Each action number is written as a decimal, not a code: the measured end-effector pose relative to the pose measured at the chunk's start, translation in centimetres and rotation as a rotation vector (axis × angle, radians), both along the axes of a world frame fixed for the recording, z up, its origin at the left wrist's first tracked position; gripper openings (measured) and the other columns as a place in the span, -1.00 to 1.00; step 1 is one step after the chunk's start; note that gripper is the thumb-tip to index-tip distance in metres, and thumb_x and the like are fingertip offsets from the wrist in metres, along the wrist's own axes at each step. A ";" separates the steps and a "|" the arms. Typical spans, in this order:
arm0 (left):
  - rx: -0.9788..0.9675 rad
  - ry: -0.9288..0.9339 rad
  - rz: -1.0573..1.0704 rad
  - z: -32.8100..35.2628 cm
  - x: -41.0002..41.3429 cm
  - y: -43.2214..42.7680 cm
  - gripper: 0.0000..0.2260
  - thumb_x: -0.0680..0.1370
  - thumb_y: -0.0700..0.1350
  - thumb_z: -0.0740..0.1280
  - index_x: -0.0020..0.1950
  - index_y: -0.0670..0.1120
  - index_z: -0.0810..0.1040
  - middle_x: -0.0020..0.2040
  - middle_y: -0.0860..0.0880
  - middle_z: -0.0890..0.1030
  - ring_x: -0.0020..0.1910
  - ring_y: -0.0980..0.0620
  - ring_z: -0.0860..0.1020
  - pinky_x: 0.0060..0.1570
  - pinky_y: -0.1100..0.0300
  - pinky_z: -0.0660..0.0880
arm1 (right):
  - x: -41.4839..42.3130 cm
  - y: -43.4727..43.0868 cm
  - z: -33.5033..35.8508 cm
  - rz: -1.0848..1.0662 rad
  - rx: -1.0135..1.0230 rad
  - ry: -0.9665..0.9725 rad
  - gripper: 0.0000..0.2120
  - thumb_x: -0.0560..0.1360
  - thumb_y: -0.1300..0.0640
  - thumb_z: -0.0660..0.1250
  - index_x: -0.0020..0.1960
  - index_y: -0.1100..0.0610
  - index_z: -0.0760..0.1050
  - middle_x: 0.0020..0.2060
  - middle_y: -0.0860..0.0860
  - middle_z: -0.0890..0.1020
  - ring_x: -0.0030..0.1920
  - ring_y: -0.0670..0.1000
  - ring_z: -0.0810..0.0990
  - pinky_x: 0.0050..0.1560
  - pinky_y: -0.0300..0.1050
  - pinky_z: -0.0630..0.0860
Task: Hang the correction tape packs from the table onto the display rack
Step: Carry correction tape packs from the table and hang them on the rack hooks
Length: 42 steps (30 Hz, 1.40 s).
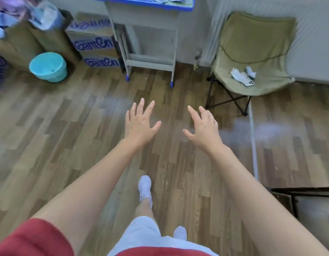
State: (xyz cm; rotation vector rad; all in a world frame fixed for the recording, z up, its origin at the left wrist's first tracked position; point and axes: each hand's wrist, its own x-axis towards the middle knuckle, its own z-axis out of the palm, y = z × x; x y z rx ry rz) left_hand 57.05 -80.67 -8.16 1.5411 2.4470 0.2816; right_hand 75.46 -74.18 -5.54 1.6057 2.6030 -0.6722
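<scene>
Floor (86,145) lies open between the person and the worktop (150,3). Folding chair (252,52) stands right of the worktop; boxes (95,45) and bucket (48,67) stand left of it. Left hand (139,124) and right hand (202,128) hover short of the worktop, fingers (141,106) spread, holding nothing. Pale items (165,0) on the worktop are too blurred to identify as correction tape packs.

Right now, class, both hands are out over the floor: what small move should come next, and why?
Probably a step forward toward the blue-edged desk, reaching for its top. The left hand and right hand are both open and hold nothing, and the desk stands ahead, seemingly beyond reach. Whether the blurred items on it are the packs cannot be told.
</scene>
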 end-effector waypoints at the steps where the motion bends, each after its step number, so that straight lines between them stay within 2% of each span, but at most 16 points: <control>1: 0.012 0.005 0.019 0.2 -2.0 1.1 -0.41 0.59 0.15 0.15 0.56 0.11 0.00 0.58 -0.06 -0.04 0.55 -0.11 -0.07 0.48 -0.04 -0.11 | -2.0 1.4 0.1 0.013 0.015 0.008 -0.33 0.56 -0.05 0.22 0.55 -0.06 -0.06 0.53 0.14 0.00 0.52 0.17 -0.05 0.46 0.09 -0.04; 8: 0.044 0.017 0.058 2.1 -15.2 10.0 -0.41 0.59 0.16 0.15 0.56 0.11 0.01 0.58 -0.06 -0.01 0.55 -0.10 -0.03 0.48 -0.04 -0.07 | -15.4 11.0 1.6 0.006 0.076 0.059 -0.33 0.56 -0.06 0.21 0.55 -0.06 -0.06 0.53 0.14 0.02 0.52 0.18 -0.04 0.47 0.09 -0.04; 18: 0.097 -0.044 0.061 3.4 -26.7 22.9 -0.42 0.59 0.14 0.17 0.56 0.09 0.03 0.58 -0.06 0.00 0.55 -0.11 -0.04 0.48 -0.04 -0.07 | -26.9 24.2 2.1 -0.006 0.074 0.105 -0.33 0.56 -0.06 0.23 0.55 -0.04 -0.04 0.53 0.13 0.07 0.52 0.17 -0.01 0.47 0.11 0.00; 30: 0.147 -0.029 0.147 5.6 -41.4 44.5 -0.38 0.58 0.14 0.20 0.57 0.05 0.02 0.58 -0.08 0.01 0.55 -0.10 -0.02 0.48 -0.01 -0.06 | -40.5 48.5 4.0 0.014 0.084 0.182 -0.30 0.54 -0.04 0.27 0.55 -0.02 -0.03 0.52 0.14 0.09 0.50 0.19 0.06 0.44 0.14 0.09; 36: 0.130 -0.061 0.123 5.1 -47.4 53.8 -0.37 0.59 0.15 0.20 0.57 0.04 0.00 0.58 -0.09 -0.02 0.55 -0.09 -0.04 0.48 -0.01 -0.07 | -47.1 57.7 3.1 0.005 0.055 0.161 -0.29 0.54 -0.04 0.27 0.55 0.00 -0.03 0.51 0.15 0.09 0.50 0.17 0.06 0.44 0.14 0.12; 42: 0.105 -0.063 0.039 4.0 -53.6 64.3 -0.35 0.57 0.15 0.23 0.57 0.02 0.01 0.58 -0.09 -0.02 0.55 -0.10 -0.04 0.47 0.00 -0.06 | -52.5 66.6 1.2 -0.101 0.014 0.146 -0.27 0.53 -0.02 0.29 0.55 -0.01 -0.04 0.50 0.16 0.09 0.48 0.19 0.10 0.44 0.14 0.14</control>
